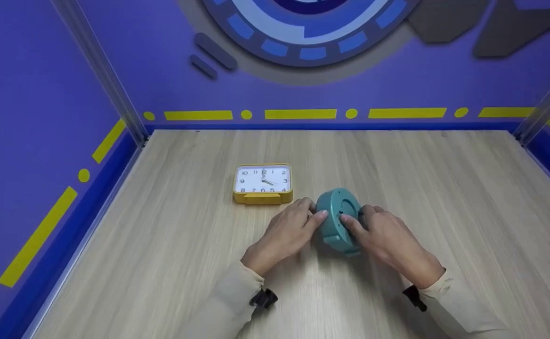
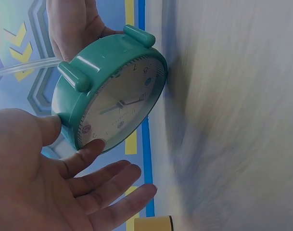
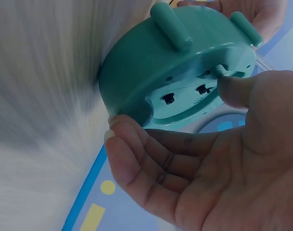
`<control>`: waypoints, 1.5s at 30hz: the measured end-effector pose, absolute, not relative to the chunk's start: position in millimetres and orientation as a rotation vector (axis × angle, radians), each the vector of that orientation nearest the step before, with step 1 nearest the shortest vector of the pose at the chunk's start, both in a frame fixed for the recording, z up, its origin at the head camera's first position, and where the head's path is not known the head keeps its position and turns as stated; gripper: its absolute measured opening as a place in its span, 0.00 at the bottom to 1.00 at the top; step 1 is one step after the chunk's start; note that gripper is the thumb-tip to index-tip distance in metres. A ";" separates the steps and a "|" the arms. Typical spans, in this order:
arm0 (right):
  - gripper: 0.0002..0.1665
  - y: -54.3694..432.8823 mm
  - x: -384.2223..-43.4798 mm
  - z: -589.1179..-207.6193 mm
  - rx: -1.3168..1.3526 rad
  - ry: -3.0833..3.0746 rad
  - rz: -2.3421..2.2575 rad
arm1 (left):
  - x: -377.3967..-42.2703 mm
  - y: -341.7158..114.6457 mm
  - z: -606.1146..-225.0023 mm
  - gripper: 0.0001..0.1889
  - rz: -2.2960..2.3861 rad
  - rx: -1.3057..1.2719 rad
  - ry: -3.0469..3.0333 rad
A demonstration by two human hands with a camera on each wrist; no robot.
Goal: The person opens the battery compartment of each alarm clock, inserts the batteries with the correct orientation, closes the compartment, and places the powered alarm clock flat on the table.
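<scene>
A round teal alarm clock [image 1: 337,221] is held up on edge between the two hands, its back toward the right hand and its face toward the left. My left hand [image 1: 289,229] pinches the rim; in the left wrist view the thumb [image 2: 49,130] lies on the casing and the index finger on the face, other fingers spread. My right hand [image 1: 388,235] grips the other side, its thumb [image 3: 235,90] on the back by two small black knobs [image 3: 169,98] and its curled fingers at the rim. Two teal feet [image 3: 171,26] stick out from the casing.
A yellow rectangular alarm clock [image 1: 263,183] lies face up on the wooden table [image 1: 185,263], left of and beyond the hands. Blue-purple panels [image 1: 303,96] with yellow markings wall in the table at the back and sides.
</scene>
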State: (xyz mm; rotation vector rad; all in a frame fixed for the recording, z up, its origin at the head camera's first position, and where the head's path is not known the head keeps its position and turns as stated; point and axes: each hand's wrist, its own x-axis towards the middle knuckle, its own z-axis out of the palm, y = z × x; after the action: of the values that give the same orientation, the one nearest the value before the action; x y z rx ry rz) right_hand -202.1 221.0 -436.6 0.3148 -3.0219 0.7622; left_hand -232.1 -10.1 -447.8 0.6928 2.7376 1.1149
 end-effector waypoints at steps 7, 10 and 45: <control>0.26 218.4 -198.5 -432.1 0.351 -2.957 0.808 | -232.1 -8.7 -447.0 0.21 1.110 0.737 2.757; 0.27 216.7 -197.5 -431.0 0.366 -2.933 0.869 | -231.6 -7.8 -446.4 0.20 1.102 0.757 2.765; 0.29 216.3 -195.3 -424.4 0.276 -2.868 1.448 | -227.3 -3.7 -447.6 0.22 1.131 0.923 2.755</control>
State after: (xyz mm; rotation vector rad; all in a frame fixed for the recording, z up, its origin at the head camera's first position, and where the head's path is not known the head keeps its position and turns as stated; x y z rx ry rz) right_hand -195.3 216.3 -424.4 0.2761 -2.8680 1.4476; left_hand -227.3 -3.7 -447.6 0.9229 2.7554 1.1307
